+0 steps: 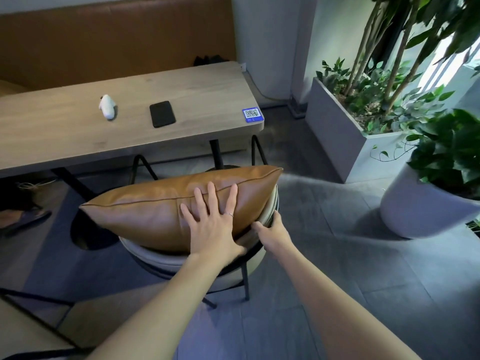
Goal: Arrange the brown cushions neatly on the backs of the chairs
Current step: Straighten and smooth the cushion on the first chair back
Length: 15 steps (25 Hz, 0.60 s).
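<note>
A brown leather cushion (155, 203) is standing on its long edge against the curved back of a grey chair (161, 258), its piped seam running along the top and its right end tilting slightly higher than its left. The left hand (210, 224) is lying flat on the cushion's near face, palm down, fingers (211, 193) spread wide and pointing away from the person, not gripping anything; a ring is showing on one finger. The left forearm is reaching in from the lower left of the view. The right hand (272, 232) is sitting just beside the cushion's right end, at the chair's upper rim, thumb toward the cushion and fingers curling around the rim out of sight, so it is unclear how tightly they are closing. The right forearm is stretching in from the lower right.

Beyond the chair, a long wooden surface (65, 131) is carrying a small white figure (107, 106), a black phone (162, 114) lying flat, and a blue QR card (252, 114) at its right corner. A brown bench back (117, 40) is running behind it. To the right, leafy plants are growing in a grey trough (337, 131) and a round white pot (420, 203) on the grey floor.
</note>
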Tool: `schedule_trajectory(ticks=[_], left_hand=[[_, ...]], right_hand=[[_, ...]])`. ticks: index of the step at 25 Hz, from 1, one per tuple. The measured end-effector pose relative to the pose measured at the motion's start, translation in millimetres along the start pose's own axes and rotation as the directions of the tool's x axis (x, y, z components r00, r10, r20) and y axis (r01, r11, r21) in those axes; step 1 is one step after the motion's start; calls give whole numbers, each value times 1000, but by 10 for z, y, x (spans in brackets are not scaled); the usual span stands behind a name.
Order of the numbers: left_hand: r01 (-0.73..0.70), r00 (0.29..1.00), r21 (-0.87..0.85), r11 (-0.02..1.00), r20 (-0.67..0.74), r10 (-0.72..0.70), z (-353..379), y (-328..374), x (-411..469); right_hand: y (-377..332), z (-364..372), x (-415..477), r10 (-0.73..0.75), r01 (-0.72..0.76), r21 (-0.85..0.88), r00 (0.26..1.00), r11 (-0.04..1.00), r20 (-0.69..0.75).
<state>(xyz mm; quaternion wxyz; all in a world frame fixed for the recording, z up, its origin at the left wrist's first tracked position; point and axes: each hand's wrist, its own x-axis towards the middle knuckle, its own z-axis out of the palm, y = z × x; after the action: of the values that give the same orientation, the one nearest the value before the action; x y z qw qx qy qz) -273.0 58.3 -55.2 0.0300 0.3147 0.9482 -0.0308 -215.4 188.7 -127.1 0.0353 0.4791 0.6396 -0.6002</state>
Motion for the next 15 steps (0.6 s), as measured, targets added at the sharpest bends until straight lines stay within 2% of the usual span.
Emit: schedule_trajectory(ticks=[3,7,10,15], left_hand=[[29,999,116,993,-22,-26,154,76,0],[55,997,145,988,-66,-46,245,108,33],[53,997,138,989,-57,-46,245,112,-10],[21,998,131,991,-61,-13,213,62,-114]], right_hand=[[-106,52,146,62,-69,88,995,994,80],[88,154,452,87,-108,211,990,972,109],[251,264,602,68,-85,236,995,968,78],[195,181,213,2,-13,253,999,967,45]])
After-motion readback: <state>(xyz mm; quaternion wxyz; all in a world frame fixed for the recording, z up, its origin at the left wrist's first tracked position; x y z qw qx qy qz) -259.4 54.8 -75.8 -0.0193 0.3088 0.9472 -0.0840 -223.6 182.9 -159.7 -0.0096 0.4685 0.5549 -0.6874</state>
